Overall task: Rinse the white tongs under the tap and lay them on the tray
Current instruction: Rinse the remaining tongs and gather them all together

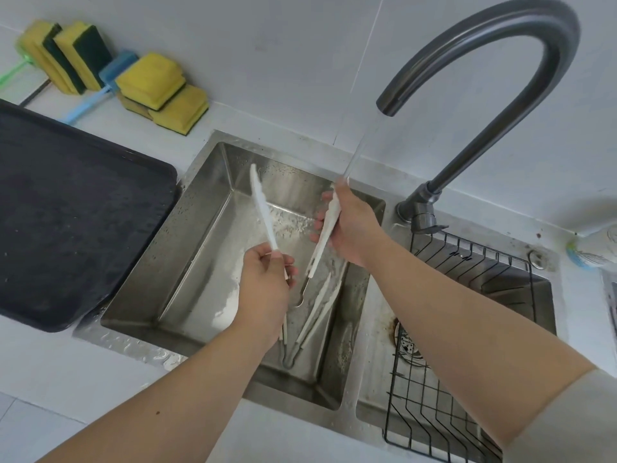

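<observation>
The white tongs point(261, 202) were held above the left basin of the sink point(207, 202), with the two arms spread wide apart like a letter V. The left hand point(267, 282) was closed around the lower part of one arm, and the blade of this arm pointed up toward the back wall of the basin. The right hand point(354, 228) gripped the other arm, with the fingers curled around its upper part. The stream of water point(359, 152) from the grey curved tap point(500, 127) fell exactly on the top of this hand and on the tip of that arm. The place where the two arms join was partly hidden behind the left hand, so I could not see it well.

On the bottom of the same basin lay a second pair of tongs point(315, 310), and there was some white foam near it. In the right basin stood a black wire rack point(417, 406). The black tray point(76, 212) was on the counter point(66, 379) just beside the sink on the left, wet with drops. Behind it, against the wall, there were several yellow sponges point(150, 78).
</observation>
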